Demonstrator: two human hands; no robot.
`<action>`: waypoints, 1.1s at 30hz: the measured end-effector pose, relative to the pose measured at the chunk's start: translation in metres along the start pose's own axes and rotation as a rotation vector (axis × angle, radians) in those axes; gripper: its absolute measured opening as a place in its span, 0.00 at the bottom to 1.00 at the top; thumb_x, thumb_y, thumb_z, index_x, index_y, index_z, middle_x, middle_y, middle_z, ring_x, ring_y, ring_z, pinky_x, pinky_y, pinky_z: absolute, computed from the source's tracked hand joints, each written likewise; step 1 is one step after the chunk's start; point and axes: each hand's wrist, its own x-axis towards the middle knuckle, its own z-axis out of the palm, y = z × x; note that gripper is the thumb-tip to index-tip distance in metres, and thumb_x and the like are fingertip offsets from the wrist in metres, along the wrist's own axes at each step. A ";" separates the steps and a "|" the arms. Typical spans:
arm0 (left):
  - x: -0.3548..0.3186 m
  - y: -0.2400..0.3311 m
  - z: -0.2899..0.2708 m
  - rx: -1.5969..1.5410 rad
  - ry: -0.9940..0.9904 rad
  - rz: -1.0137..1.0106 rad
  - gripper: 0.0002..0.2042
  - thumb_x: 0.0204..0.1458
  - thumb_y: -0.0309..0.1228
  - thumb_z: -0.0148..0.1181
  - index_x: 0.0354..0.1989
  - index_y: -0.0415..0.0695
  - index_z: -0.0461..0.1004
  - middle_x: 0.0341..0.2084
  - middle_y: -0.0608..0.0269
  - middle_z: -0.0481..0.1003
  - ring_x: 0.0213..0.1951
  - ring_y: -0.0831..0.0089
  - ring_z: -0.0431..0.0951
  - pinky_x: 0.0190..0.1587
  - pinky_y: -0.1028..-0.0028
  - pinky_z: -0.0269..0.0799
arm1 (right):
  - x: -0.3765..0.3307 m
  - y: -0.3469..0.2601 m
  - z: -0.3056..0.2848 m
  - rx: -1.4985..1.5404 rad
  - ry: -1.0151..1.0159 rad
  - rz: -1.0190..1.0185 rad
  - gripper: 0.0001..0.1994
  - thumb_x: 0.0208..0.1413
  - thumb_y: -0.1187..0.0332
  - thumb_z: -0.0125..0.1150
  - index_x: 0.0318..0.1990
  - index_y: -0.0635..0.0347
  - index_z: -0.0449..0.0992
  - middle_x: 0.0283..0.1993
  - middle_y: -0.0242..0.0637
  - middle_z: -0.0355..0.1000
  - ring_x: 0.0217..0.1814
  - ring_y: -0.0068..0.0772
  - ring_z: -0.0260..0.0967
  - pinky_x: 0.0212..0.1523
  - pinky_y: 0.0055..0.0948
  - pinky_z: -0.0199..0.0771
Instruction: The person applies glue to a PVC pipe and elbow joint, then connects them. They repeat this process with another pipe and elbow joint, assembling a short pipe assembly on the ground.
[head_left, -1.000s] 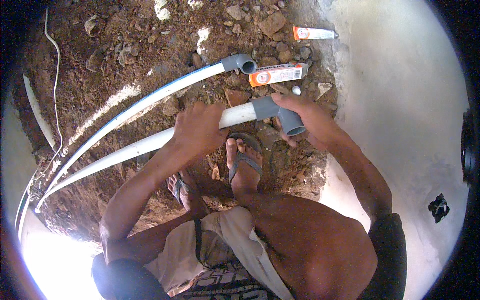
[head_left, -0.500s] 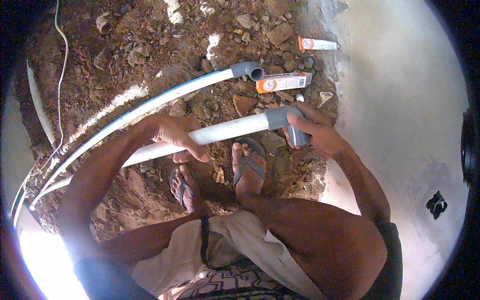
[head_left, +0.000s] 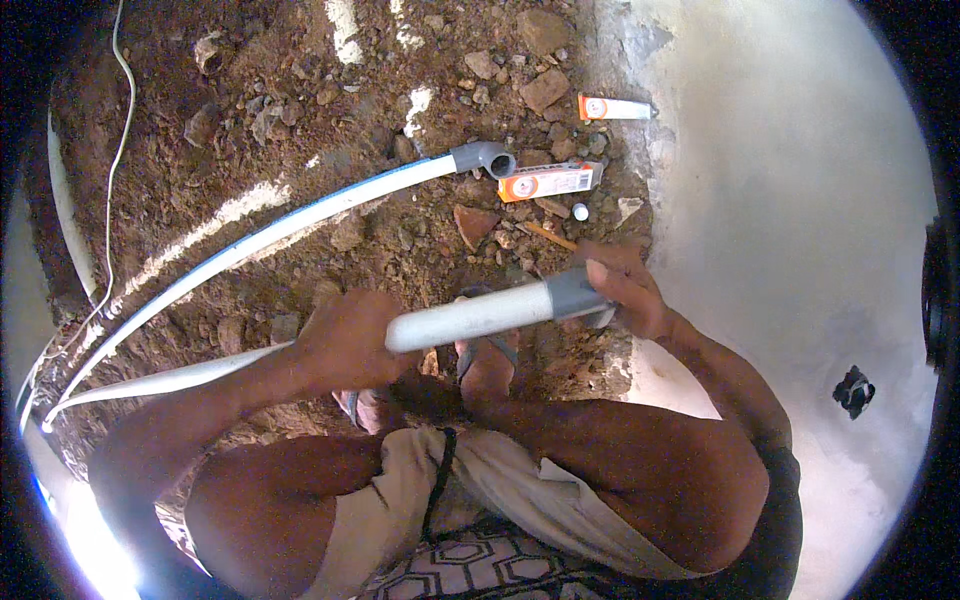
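My left hand (head_left: pixel 352 335) is closed round a white plastic pipe (head_left: pixel 470 318), its back turned up. The pipe runs across in front of my feet, its right end fitted into a grey elbow fitting (head_left: pixel 578 292). Fingers of my right hand (head_left: pixel 635 288) wrap the elbow, with the thumb along its top; its far branch is partly hidden and blurred. Beyond them lies a second white pipe (head_left: pixel 290 222) with a blue stripe, ending in another grey elbow fitting (head_left: pixel 484 158) whose mouth is open. Both pipes curve away to the left.
An orange and white carton (head_left: pixel 548 182), a similar squeeze tube (head_left: pixel 615 108) and a small white cap (head_left: pixel 580 212) lie on rubble near the right wall (head_left: pixel 780 220). A thin stick (head_left: pixel 550 236) is near my right hand. A white cable (head_left: pixel 128 130) runs down the left.
My left hand has turned over and now wraps the pipe from above. The pipe and elbow are tilted and slightly lower in view. My left knee has moved inward.
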 end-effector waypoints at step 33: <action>-0.028 0.043 0.032 0.077 -0.159 -0.194 0.14 0.39 0.33 0.69 0.36 0.43 0.82 0.31 0.45 0.80 0.37 0.48 0.83 0.45 0.53 0.78 | -0.033 -0.051 0.030 -0.056 -0.022 -0.118 0.17 0.50 0.56 0.52 0.21 0.61 0.67 0.16 0.37 0.63 0.16 0.33 0.62 0.20 0.34 0.53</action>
